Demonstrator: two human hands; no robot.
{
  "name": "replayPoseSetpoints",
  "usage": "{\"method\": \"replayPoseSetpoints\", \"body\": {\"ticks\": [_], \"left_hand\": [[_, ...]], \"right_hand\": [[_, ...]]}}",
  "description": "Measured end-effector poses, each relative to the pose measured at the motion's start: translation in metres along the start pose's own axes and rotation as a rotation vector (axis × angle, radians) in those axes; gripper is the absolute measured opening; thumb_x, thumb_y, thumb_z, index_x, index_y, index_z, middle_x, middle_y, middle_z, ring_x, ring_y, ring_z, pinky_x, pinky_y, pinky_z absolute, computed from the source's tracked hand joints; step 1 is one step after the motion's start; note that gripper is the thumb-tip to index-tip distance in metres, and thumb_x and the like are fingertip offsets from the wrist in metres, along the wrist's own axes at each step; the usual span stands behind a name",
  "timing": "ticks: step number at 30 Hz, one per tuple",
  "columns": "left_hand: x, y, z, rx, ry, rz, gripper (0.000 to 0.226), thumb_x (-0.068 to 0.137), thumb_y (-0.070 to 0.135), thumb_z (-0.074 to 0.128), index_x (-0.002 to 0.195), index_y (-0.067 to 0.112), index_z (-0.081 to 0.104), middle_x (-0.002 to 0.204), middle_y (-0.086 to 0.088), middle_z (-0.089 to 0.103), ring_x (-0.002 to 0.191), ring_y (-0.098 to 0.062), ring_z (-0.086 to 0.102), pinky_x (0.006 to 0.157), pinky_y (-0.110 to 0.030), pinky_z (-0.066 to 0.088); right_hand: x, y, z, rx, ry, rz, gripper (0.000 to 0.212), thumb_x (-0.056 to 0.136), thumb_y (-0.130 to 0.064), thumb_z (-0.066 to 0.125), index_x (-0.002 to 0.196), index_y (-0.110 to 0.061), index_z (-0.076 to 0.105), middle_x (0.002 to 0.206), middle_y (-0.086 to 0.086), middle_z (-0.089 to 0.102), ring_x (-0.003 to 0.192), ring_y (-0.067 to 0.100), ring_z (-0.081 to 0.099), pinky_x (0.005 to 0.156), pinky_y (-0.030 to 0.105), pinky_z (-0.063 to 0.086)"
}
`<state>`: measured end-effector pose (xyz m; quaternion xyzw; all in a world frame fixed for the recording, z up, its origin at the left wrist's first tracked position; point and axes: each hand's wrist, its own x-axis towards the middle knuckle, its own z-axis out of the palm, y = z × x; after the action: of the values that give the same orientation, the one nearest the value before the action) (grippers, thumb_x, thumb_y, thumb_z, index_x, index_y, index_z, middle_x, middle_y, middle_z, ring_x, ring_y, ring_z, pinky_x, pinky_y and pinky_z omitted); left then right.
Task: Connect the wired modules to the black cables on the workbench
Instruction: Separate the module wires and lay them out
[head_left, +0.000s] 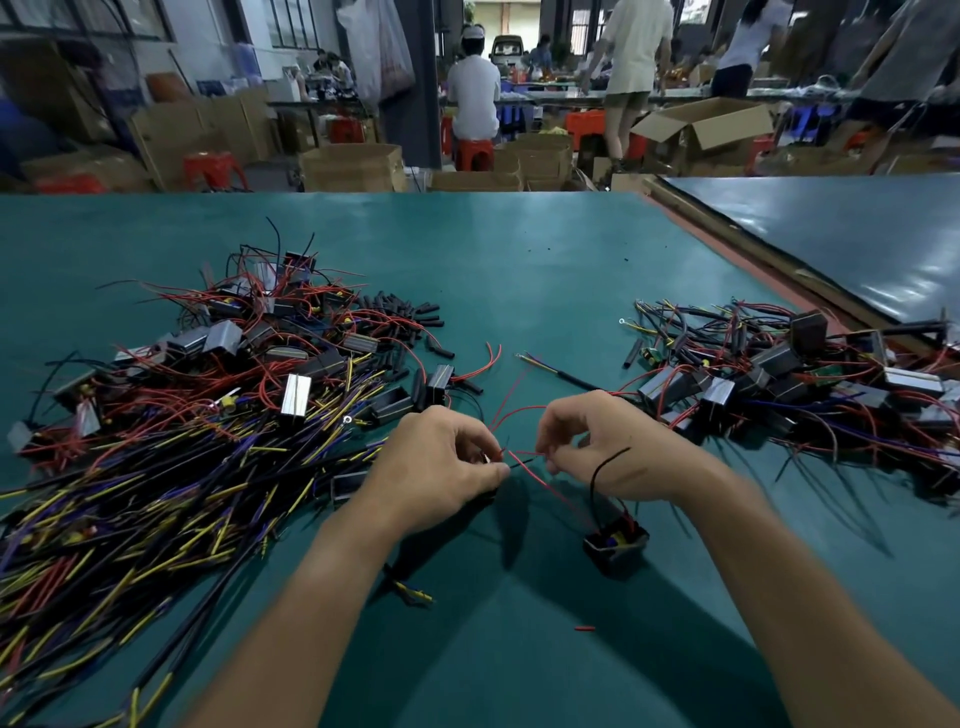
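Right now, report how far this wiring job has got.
Done, apparently: the right-hand pile of modules with cables attached. In hand: left hand and right hand pinch red wires between them, leading to the black module below. Left: the large left pile of loose black cables and modules, the bigger share.

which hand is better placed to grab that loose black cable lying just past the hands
Probably the right. The loose black cable ends right beside the right hand, while the left hand sits farther off. Both pinch thin red wires, so one must let go first.
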<state>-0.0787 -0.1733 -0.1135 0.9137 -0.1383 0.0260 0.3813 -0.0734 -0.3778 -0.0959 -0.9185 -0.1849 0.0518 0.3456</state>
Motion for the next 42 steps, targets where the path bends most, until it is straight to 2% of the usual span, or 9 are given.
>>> {"method": "replayPoseSetpoints", "body": {"ticks": [4, 7, 9, 17, 23, 28, 33, 38, 42], "left_hand": [[0.000, 0.001, 0.001, 0.066, -0.001, 0.011, 0.007, 0.077, 0.028, 0.077, 0.073, 0.023, 0.075, 0.052, 0.007, 0.059, 0.049, -0.008, 0.049, 0.053, -0.024, 0.042], [-0.001, 0.002, 0.000, 0.088, -0.007, 0.024, 0.007, 0.079, 0.027, 0.074, 0.073, 0.024, 0.074, 0.053, 0.007, 0.059, 0.051, -0.009, 0.051, 0.056, -0.027, 0.045], [-0.001, 0.002, 0.000, 0.104, -0.010, 0.029, 0.007, 0.080, 0.026, 0.072, 0.073, 0.024, 0.072, 0.054, 0.007, 0.058, 0.052, -0.010, 0.051, 0.057, -0.027, 0.046], [-0.002, 0.003, 0.000, 0.104, -0.013, 0.042, 0.009, 0.081, 0.023, 0.070, 0.073, 0.024, 0.069, 0.056, 0.008, 0.058, 0.051, -0.004, 0.049, 0.056, -0.024, 0.042], [-0.002, 0.003, 0.001, 0.055, -0.025, 0.045, 0.014, 0.079, 0.025, 0.074, 0.068, 0.030, 0.066, 0.052, 0.012, 0.056, 0.049, -0.003, 0.048, 0.052, -0.019, 0.038], [-0.002, 0.003, 0.002, 0.005, -0.067, 0.043, 0.020, 0.078, 0.024, 0.074, 0.064, 0.034, 0.065, 0.049, 0.016, 0.054, 0.046, -0.001, 0.046, 0.051, -0.021, 0.039], [-0.003, 0.005, 0.000, -0.051, -0.105, 0.028, 0.013, 0.077, 0.022, 0.076, 0.069, 0.030, 0.069, 0.055, 0.010, 0.058, 0.047, -0.001, 0.046, 0.051, -0.020, 0.040], [-0.006, 0.012, -0.007, -0.276, -0.277, 0.014, 0.015, 0.072, 0.005, 0.080, 0.083, 0.010, 0.072, 0.074, -0.008, 0.070, 0.055, -0.007, 0.056, 0.056, -0.021, 0.047], [-0.004, 0.011, -0.013, -0.390, -0.172, -0.023, 0.021, 0.072, -0.005, 0.076, 0.083, 0.012, 0.071, 0.083, -0.005, 0.072, 0.053, 0.004, 0.057, 0.055, -0.012, 0.043]], "right_hand": [[0.003, 0.003, 0.001, 0.099, 0.046, 0.035, 0.027, 0.083, -0.001, 0.047, 0.085, -0.023, 0.063, 0.061, 0.002, 0.065, 0.053, 0.015, 0.049, 0.057, 0.030, 0.044], [0.003, 0.004, 0.006, 0.071, 0.000, -0.007, 0.005, 0.090, -0.020, 0.063, 0.093, -0.019, 0.067, 0.057, -0.004, 0.061, 0.050, 0.010, 0.047, 0.056, 0.029, 0.043], [0.003, 0.003, 0.008, 0.041, -0.026, -0.041, 0.014, 0.090, -0.028, 0.068, 0.099, -0.017, 0.069, 0.057, -0.007, 0.060, 0.050, 0.009, 0.047, 0.058, 0.032, 0.045], [0.005, 0.004, 0.009, 0.109, -0.014, 0.012, 0.014, 0.091, -0.016, 0.063, 0.103, -0.017, 0.069, 0.054, -0.007, 0.062, 0.052, 0.009, 0.054, 0.058, 0.028, 0.047], [0.004, 0.000, 0.011, 0.199, -0.041, 0.052, 0.023, 0.080, -0.006, 0.048, 0.088, -0.023, 0.062, 0.056, 0.004, 0.066, 0.044, 0.019, 0.046, 0.048, 0.030, 0.044], [0.003, 0.000, 0.016, 0.209, -0.010, 0.027, 0.015, 0.092, -0.019, 0.063, 0.077, -0.018, 0.058, 0.054, 0.002, 0.064, 0.037, 0.013, 0.054, 0.039, 0.021, 0.040], [0.006, 0.003, 0.016, 0.232, 0.026, 0.052, 0.015, 0.086, -0.013, 0.068, 0.073, -0.013, 0.060, 0.068, 0.009, 0.069, 0.050, 0.027, 0.067, 0.047, 0.040, 0.054], [0.008, 0.004, 0.013, 0.196, 0.078, -0.006, 0.026, 0.080, 0.003, 0.068, 0.071, -0.021, 0.064, 0.065, -0.008, 0.064, 0.049, -0.001, 0.057, 0.053, 0.016, 0.044], [0.009, 0.010, 0.005, 0.109, 0.145, 0.000, 0.018, 0.079, -0.006, 0.072, 0.071, -0.022, 0.069, 0.065, -0.009, 0.063, 0.050, -0.005, 0.052, 0.053, 0.010, 0.037]]}}
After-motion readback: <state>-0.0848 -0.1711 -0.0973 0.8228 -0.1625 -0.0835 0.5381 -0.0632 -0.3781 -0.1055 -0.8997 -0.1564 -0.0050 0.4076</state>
